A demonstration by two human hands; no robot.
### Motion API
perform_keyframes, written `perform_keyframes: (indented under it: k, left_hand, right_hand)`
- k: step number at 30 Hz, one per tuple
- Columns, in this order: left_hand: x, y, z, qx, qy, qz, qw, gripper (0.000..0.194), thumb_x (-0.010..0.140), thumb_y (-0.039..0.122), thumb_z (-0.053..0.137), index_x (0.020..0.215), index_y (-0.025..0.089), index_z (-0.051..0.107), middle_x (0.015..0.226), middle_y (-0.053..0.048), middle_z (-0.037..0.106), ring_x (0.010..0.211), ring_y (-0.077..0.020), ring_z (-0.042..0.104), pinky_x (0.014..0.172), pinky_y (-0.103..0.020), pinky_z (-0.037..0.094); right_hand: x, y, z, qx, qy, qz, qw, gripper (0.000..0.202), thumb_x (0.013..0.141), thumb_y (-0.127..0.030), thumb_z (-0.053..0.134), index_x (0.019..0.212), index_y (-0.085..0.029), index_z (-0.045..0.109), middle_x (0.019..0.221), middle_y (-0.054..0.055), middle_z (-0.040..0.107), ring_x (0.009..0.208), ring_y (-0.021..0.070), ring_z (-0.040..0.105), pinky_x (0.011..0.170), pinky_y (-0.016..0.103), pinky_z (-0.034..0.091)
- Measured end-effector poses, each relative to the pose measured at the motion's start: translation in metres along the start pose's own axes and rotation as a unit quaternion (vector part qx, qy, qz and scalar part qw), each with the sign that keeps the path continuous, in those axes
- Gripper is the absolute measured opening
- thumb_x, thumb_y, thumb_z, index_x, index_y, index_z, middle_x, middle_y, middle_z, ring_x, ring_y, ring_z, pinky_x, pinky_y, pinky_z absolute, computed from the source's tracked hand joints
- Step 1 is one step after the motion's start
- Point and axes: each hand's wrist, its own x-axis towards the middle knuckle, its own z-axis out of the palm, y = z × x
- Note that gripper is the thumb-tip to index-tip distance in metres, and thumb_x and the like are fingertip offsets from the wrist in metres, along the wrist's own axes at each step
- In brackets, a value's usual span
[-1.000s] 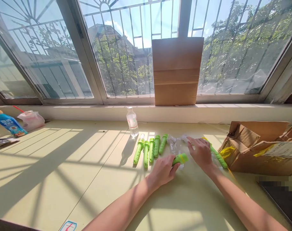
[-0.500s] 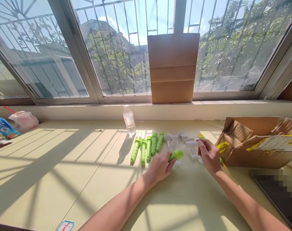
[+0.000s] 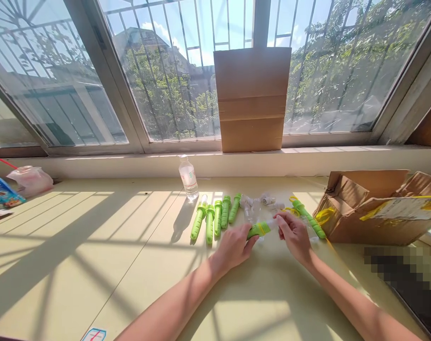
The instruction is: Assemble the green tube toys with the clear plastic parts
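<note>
My left hand (image 3: pixel 234 244) is closed around a green plastic spike (image 3: pixel 259 229), its threaded wide end facing right. Pinched in my right hand (image 3: pixel 295 237) is a clear plastic tube (image 3: pixel 273 224), whose left end is at the mouth of that spike; how far it sits inside I cannot tell. Several green spikes (image 3: pixel 218 219) lie side by side left of my hands, the leftmost with a clear piece at its top. Loose clear plastic parts (image 3: pixel 249 206) are heaped just beyond my hands. Another green spike (image 3: pixel 310 220) rests to the right, beside yellow cord.
A water bottle (image 3: pixel 189 179) stands behind the spikes. At right is an open cardboard box (image 3: pixel 374 222), with a dark flat object (image 3: pixel 410 279) in front of it. A cardboard sheet (image 3: pixel 252 99) leans on the window. A blue packet (image 3: pixel 4 191) and pinkish wrapped container (image 3: pixel 30 181) sit far left.
My right hand has moved left with the clear tube, bringing it to the mouth of the spike. My left hand keeps hold of the spike. The view has shifted slightly.
</note>
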Motion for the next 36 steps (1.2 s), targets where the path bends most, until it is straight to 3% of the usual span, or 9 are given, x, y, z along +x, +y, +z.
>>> perform_keyframes:
  k: [21, 32, 36]
  left_hand:
    - [0.0007, -0.0010, 0.0003, -0.015, 0.001, -0.030, 0.999, 0.028, 0.096, 0.043, 0.048, 0.111, 0.021, 0.056, 0.080, -0.002, 0.069, 0.069, -0.0202, 0.067, 0.055, -0.025, 0.040]
    - [0.0003, -0.0017, -0.0027, -0.016, 0.000, -0.018, 1.000, 0.027, 0.097, 0.044, 0.048, 0.109, 0.022, 0.057, 0.079, -0.002, 0.069, 0.069, -0.0204, 0.068, 0.055, -0.025, 0.039]
    - [0.0006, -0.0024, -0.0035, -0.020, -0.005, -0.021, 1.000, 0.027, 0.097, 0.044, 0.047, 0.109, 0.021, 0.056, 0.079, -0.002, 0.069, 0.067, -0.0204, 0.068, 0.055, -0.025, 0.040]
  right_hand:
    - [0.0030, 0.0041, 0.0008, -0.017, -0.030, 0.022, 0.999, 0.042, 0.085, -0.060, 0.060, 0.092, -0.019, 0.068, 0.049, -0.005, 0.052, 0.041, 0.0142, 0.053, 0.045, 0.027, 0.041]
    - [0.0041, -0.0004, -0.0037, 0.007, -0.091, -0.004, 0.996, 0.039, 0.087, -0.055, 0.060, 0.096, -0.018, 0.068, 0.057, 0.000, 0.062, 0.053, 0.0165, 0.061, 0.048, 0.026, 0.044]
    - [0.0036, -0.0027, -0.0047, 0.005, -0.106, -0.018, 0.994, 0.037, 0.088, -0.054, 0.058, 0.097, -0.020, 0.069, 0.073, 0.005, 0.069, 0.067, 0.0200, 0.067, 0.053, 0.029, 0.051]
